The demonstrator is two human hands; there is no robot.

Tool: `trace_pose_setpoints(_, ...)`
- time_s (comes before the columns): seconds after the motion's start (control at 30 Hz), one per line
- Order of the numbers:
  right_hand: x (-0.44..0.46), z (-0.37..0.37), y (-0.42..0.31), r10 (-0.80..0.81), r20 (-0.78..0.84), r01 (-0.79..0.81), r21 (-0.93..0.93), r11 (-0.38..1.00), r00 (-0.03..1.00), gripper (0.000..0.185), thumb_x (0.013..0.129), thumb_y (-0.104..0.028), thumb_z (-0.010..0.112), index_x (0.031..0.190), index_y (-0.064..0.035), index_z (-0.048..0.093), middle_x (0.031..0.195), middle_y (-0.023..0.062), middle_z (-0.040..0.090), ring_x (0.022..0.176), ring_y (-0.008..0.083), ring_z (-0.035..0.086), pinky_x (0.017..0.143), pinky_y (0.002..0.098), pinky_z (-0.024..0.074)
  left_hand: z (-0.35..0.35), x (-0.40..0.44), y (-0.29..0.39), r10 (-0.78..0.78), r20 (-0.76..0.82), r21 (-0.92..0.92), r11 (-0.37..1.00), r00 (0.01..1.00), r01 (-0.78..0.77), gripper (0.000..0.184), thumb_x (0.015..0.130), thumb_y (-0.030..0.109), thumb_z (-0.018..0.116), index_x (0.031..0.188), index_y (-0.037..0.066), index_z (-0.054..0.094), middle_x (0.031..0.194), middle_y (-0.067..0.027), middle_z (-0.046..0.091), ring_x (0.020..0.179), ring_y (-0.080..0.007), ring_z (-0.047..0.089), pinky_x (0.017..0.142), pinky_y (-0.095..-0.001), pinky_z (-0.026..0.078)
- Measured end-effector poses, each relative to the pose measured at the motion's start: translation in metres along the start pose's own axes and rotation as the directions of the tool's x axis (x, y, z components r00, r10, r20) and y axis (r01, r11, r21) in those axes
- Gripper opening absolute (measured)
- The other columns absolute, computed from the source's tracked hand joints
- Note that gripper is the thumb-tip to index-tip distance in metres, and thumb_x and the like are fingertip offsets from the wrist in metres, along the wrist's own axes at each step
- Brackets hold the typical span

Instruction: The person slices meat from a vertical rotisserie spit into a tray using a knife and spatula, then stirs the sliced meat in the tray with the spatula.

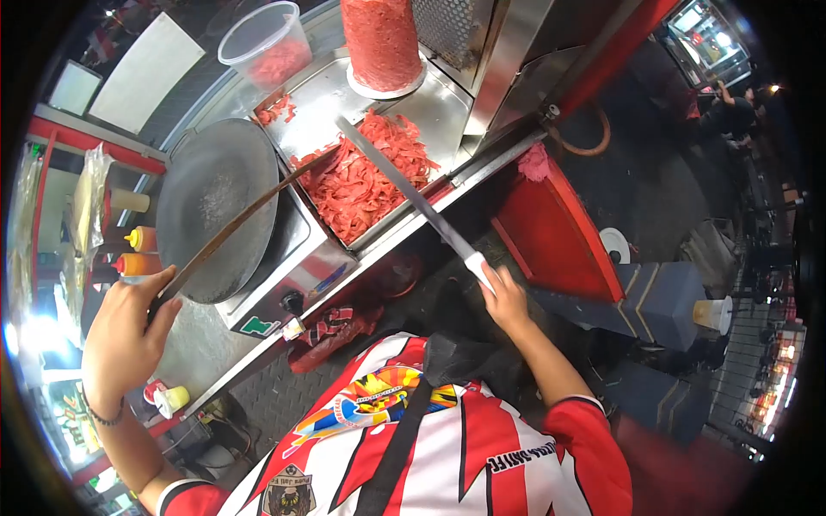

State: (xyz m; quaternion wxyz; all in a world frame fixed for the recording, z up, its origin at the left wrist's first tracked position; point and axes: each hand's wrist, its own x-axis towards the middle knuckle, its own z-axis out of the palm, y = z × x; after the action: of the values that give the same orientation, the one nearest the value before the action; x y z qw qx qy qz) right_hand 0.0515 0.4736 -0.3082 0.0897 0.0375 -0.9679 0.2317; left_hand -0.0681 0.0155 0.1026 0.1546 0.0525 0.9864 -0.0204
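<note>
My left hand (131, 335) is closed around a long brown stick (234, 225), which looks wooden. The stick crosses above the round dark griddle (215, 193), and its far tip is at the left edge of the shaved red meat (366, 176). In my right hand (503, 297) is the white handle of a long knife (404, 185). Its blade slants over the meat pile, with the tip near the upper part of the tray; whether it touches the meat I cannot tell. Behind the pile stands a red meat cone (380, 43) on a white base, its top out of view.
A clear plastic tub (267, 47) with some red meat stands behind the metal tray (447, 107). Sauce bottles (138, 263) are left of the griddle. A control knob (292, 301) juts from the front panel. A red panel (559, 228) hangs open at the right.
</note>
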Motion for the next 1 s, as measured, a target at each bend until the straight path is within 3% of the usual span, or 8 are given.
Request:
trace_pose_setpoints(0.1, -0.061, -0.010, 0.013, 0.110, 0.118, -0.110, -0.006, 0.994, 0.987, 0.054, 0.094, -0.025, 0.069, 0.146, -0.0223, 0.056, 0.103, 0.0141, 0.058, 0.082, 0.0378, 0.068, 0.069, 0.0469, 0.0573, 0.007, -0.001, -0.011, -0.014, -0.003, -0.009, 1.000, 1.000, 0.014, 0.037, 0.094, 0.021, 0.067, 0.128, 0.006, 0.069, 0.099, -0.0176, 0.068, 0.097, -0.0345, 0.062, 0.089, -0.0419, 0.049)
trace_pose_setpoints(0.2, 0.017, -0.010, -0.031, 0.008, -0.038, -0.007, 0.033, 0.999, 0.999, 0.051, 0.095, -0.024, 0.068, 0.145, -0.0210, 0.056, 0.097, 0.0148, 0.058, 0.077, 0.0380, 0.067, 0.067, 0.0476, 0.0570, 0.006, 0.005, -0.017, -0.010, -0.011, -0.003, 1.000, 1.000, 0.010, 0.035, 0.093, 0.021, 0.069, 0.125, 0.007, 0.070, 0.101, -0.0164, 0.068, 0.095, -0.0329, 0.063, 0.086, -0.0410, 0.050)
trace_pose_setpoints(0.33, 0.057, -0.033, -0.053, 0.033, 0.045, -0.034, 0.003, 0.999, 0.998, 0.048, 0.096, -0.023, 0.067, 0.143, -0.0222, 0.057, 0.100, 0.0132, 0.058, 0.077, 0.0370, 0.068, 0.066, 0.0475, 0.0576, -0.006, 0.011, -0.017, -0.027, -0.033, -0.013, 1.000, 0.999, 0.026, 0.033, 0.094, 0.020, 0.070, 0.123, 0.003, 0.069, 0.095, -0.0158, 0.063, 0.084, -0.0263, 0.063, 0.079, -0.0359, 0.049)
trace_pose_setpoints(0.53, -0.165, -0.101, 0.024, 0.270, 0.122, -0.259, -0.102, 0.960, 0.955, 0.055, 0.088, -0.023, 0.077, 0.140, -0.0173, 0.061, 0.108, 0.0149, 0.061, 0.088, 0.0390, 0.068, 0.072, 0.0469, 0.0560, -0.016, 0.000, -0.063, 0.032, -0.215, -0.021, 0.999, 0.976, -0.037, 0.039, 0.088, 0.013, 0.074, 0.127, 0.008, 0.070, 0.092, -0.0098, 0.060, 0.079, -0.0202, 0.058, 0.075, -0.0332, 0.047)
trace_pose_setpoints(0.67, -0.156, -0.175, -0.006, 0.259, -0.029, -0.257, 0.070, 0.964, 0.965, 0.050, 0.083, -0.012, 0.079, 0.130, -0.0056, 0.061, 0.108, 0.0184, 0.068, 0.093, 0.0341, 0.072, 0.077, 0.0383, 0.0563, -0.023, 0.003, -0.060, 0.026, -0.232, -0.105, 0.993, 0.972, -0.051, 0.039, 0.091, 0.012, 0.072, 0.130, 0.007, 0.068, 0.092, -0.0108, 0.059, 0.083, -0.0212, 0.058, 0.080, -0.0335, 0.048)
trace_pose_setpoints(0.73, -0.147, -0.200, -0.010, 0.418, 0.182, -0.456, 0.340, 0.822, 0.890, 0.042, 0.083, -0.007, 0.079, 0.121, -0.0013, 0.061, 0.091, 0.0125, 0.072, 0.079, 0.0179, 0.071, 0.069, 0.0303, 0.0541, -0.024, 0.014, -0.045, 0.099, -0.252, -0.048, 0.992, 0.963, -0.114, 0.038, 0.093, 0.014, 0.071, 0.131, 0.006, 0.068, 0.094, -0.0123, 0.060, 0.085, -0.0238, 0.059, 0.083, -0.0350, 0.048)
trace_pose_setpoints(0.8, -0.133, -0.232, -0.015, 0.523, 0.507, -0.728, 0.502, 0.467, 0.685, 0.032, 0.087, -0.012, 0.077, 0.113, 0.0009, 0.064, 0.081, 0.0062, 0.069, 0.064, 0.0105, 0.064, 0.056, 0.0247, 0.0475, -0.015, 0.029, -0.035, 0.264, -0.301, 0.089, 0.965, 0.916, -0.248, 0.037, 0.095, 0.016, 0.070, 0.130, 0.006, 0.068, 0.096, -0.0152, 0.063, 0.087, -0.0278, 0.060, 0.086, -0.0369, 0.048)
trace_pose_setpoints(1.0, -0.119, -0.204, 0.009, 0.304, 0.730, -0.790, 0.577, 0.207, 0.613, 0.028, 0.095, -0.025, 0.068, 0.099, 0.0028, 0.067, 0.075, 0.0039, 0.065, 0.051, 0.0078, 0.055, 0.046, 0.0242, 0.0402, -0.017, 0.041, -0.002, 0.301, -0.150, 0.123, 0.951, 0.942, -0.284, 0.034, 0.093, 0.017, 0.070, 0.125, 0.004, 0.072, 0.094, -0.0194, 0.066, 0.090, -0.0326, 0.062, 0.087, -0.0395, 0.049)
